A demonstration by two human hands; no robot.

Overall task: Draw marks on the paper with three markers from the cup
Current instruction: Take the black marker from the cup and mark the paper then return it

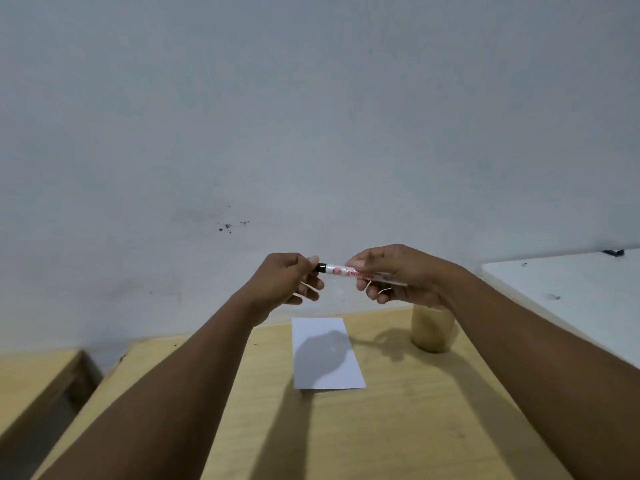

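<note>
Both my hands are raised above the wooden table [398, 427], holding one marker [341, 270] level between them. The marker has a white barrel with red print and a black cap end. My left hand [291, 280] pinches the black cap end. My right hand [398, 275] grips the barrel's other end. Below them a white sheet of paper [327, 355] lies flat on the table, with no marks visible and the hands' shadow on it. The cup [433, 329], translucent and tan, stands right of the paper, its top hidden behind my right hand.
A grey wall rises right behind the table. A white table [571, 299] stands at the right with a small dark object [613, 252] at its back edge. Another wooden surface [31, 379] sits lower at the left, across a gap.
</note>
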